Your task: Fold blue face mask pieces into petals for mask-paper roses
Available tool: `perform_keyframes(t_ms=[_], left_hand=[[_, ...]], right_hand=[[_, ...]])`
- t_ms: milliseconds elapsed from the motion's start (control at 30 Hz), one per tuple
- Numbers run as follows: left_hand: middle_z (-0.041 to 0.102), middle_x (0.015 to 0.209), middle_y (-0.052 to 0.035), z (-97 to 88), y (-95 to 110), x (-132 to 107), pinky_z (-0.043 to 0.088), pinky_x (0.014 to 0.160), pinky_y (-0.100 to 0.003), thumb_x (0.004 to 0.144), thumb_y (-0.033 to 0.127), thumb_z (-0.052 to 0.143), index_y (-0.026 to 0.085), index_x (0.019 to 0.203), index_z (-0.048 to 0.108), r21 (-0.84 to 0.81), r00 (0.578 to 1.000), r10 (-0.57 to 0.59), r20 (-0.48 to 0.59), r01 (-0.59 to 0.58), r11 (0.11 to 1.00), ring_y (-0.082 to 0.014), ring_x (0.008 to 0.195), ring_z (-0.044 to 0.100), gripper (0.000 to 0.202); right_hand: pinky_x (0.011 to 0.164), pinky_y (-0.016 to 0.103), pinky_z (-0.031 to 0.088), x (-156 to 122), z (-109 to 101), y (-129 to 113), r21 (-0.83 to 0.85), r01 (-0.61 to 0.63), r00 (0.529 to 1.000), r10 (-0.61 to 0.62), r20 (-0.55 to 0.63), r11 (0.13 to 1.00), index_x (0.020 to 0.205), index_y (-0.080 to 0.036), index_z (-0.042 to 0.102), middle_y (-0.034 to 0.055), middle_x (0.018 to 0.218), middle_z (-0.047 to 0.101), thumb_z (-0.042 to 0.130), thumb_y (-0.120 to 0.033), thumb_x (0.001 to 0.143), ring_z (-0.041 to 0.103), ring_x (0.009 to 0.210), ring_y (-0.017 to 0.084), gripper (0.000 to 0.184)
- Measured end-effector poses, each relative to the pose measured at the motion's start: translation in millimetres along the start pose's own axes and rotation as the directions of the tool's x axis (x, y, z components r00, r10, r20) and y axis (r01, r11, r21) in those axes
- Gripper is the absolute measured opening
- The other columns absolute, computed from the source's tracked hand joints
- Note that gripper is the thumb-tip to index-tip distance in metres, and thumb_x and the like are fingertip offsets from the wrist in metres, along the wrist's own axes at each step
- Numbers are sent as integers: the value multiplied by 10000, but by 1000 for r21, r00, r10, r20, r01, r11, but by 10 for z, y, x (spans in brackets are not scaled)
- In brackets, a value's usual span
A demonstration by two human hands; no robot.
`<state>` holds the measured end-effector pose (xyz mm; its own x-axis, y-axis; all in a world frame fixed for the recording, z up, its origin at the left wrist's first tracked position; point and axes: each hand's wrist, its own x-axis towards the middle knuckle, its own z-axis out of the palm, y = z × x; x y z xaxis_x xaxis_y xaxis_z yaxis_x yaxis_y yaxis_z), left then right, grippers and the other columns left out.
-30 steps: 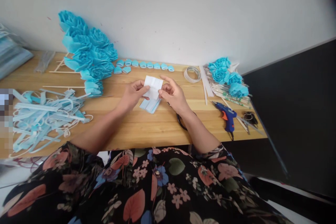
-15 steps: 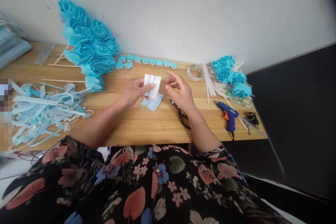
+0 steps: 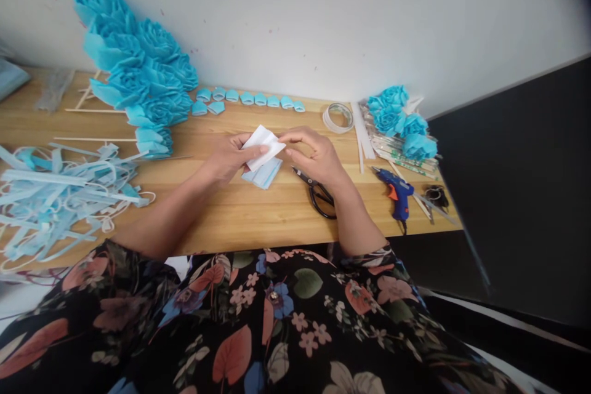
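Note:
My left hand pinches a small white pleated sheet just above the wooden table. My right hand has its fingertips closed on the sheet's right edge. Under the sheet lies a small stack of light blue pieces. Black scissors rest on the table just right of the stack, beside my right wrist.
Big blue paper flowers lean on the wall at back left, with a row of small blue petals beside them. Cut blue strips pile at left. A tape roll, more flowers and a blue glue gun lie at right.
My right hand, which had let go of the sheet half a second ago, has come back onto its right edge. The sheet has tilted and sunk toward the table.

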<state>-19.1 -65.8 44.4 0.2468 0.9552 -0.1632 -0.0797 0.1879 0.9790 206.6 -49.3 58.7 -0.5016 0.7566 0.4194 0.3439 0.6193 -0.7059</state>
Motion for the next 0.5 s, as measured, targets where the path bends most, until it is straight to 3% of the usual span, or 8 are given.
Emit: perform_keyframes(t_ms=[167,500], left_hand=[[630,629,-7,-11,-26,7,315,448,-234,652,514,866,160,847,750,21,1000,-11,2,11,1000,-100,494,489,420],[624,636,-2,0,-48,8,316,462,-224,654,504,859,161,839,744,36,998,-41,38,40,999,-93,504,480,406]], right_hand=[[952,430,532,9,-2,18,22,8,999,-8,31,1000,1041,-293,739,18,1039,764,660,-306,942,680,964,211,127],[910,400,526,6,13,47,71,-6,998,2,62,997,1024,-291,751,10,982,767,680,-340,940,669,898,191,121]])
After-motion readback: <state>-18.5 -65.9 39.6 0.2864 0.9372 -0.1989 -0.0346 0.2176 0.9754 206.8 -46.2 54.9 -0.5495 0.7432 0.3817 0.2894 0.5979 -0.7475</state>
